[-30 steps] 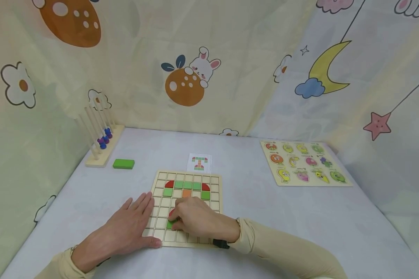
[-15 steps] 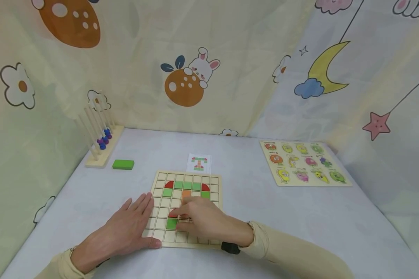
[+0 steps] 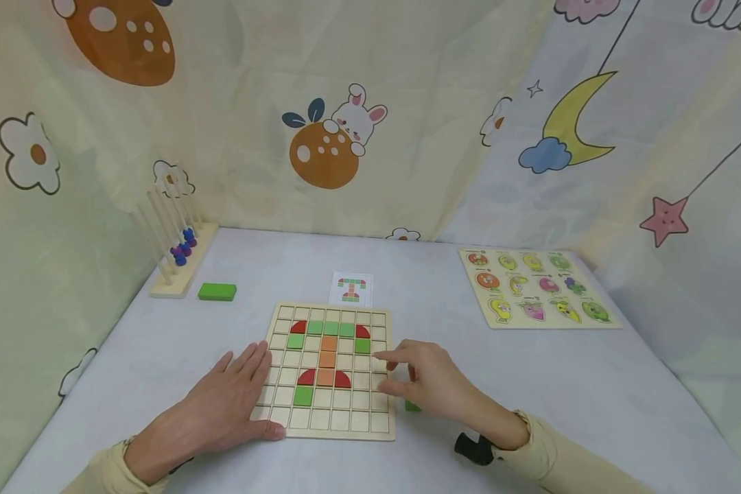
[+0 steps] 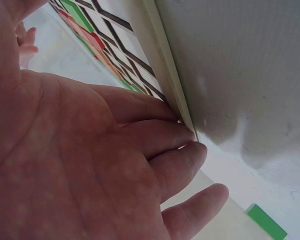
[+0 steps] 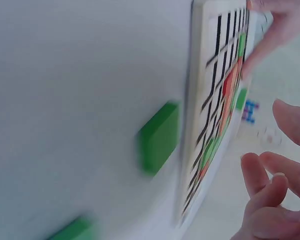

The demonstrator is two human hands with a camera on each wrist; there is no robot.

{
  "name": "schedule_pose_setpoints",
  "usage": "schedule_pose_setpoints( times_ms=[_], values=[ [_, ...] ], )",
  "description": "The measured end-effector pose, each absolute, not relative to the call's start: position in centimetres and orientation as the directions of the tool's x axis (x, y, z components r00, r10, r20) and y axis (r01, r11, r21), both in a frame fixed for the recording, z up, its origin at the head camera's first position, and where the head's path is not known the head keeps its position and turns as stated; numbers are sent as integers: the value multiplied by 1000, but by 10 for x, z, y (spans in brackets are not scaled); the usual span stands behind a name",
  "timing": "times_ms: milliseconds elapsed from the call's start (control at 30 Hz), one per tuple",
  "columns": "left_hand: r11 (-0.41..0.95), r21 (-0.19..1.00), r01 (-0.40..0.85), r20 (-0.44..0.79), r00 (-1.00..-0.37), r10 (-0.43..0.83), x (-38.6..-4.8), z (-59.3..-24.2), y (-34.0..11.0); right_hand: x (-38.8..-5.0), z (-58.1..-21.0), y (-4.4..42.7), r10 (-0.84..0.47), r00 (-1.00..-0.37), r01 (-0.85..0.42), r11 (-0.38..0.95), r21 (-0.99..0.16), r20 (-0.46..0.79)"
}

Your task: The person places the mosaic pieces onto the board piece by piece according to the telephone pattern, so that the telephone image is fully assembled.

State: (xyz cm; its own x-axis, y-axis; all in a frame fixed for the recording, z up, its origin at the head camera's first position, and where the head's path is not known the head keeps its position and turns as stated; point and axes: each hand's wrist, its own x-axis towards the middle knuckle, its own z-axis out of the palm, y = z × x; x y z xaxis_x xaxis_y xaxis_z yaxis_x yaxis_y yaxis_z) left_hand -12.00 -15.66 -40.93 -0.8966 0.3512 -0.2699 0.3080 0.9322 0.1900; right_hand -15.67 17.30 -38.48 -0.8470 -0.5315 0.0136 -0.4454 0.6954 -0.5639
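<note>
A wooden grid board (image 3: pixel 361 420) lies before me. Set into it are green tiles (image 3: pixel 331 328), red quarter-round tiles (image 3: pixel 342 379) and orange tiles (image 3: pixel 327 359), with a lone green tile (image 3: pixel 303 396) lower left. My left hand (image 3: pixel 219 405) lies flat, its fingers and thumb along the board's left edge. Past the right edge hovers my right hand (image 3: pixel 435 377), thumb and index finger apart, nothing between them. Partly hidden beneath it is a green block (image 3: pixel 412 406). The right wrist view shows this green block (image 5: pixel 160 137) beside the board, plus a second green block (image 5: pixel 75 230).
A picture card (image 3: pixel 350 289) with a T pattern touches the board's far side. Farther left are a green block (image 3: pixel 217 292) and a wooden peg stand (image 3: pixel 191 264) with blue and purple beads. A fruit puzzle board (image 3: pixel 537 291) lies back right. Printed cloth surrounds the table.
My right hand has moved right, off the board to beyond its right edge, uncovering the red and orange tiles and the lower green tile. The left hand has stayed put.
</note>
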Motion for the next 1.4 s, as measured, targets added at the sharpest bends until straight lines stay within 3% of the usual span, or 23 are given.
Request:
schedule_pose_setpoints(
  times_ms=[267,467,700,1100,1400],
  values=[
    [932,190,308,-278,-894,352,-122,-410,-156,-151,-391,220,-399,-917,-326,786,-525,-28],
    [932,184,311,-281,-892,353,-121,-410,-158,-145,-403,224,-454,-888,-375,806,-457,-72],
    [932,190,308,-277,-894,352,-121,-412,-158,-142,-406,214,-543,-839,-499,769,-399,4],
    [933,189,307,-273,-896,351,-121,-411,-158,-141,-406,208,-518,-855,-476,800,-366,-18],
    [933,192,304,-282,-894,349,-121,-411,-157,-142,-403,206,-562,-826,-522,796,-306,-51]
  ],
)
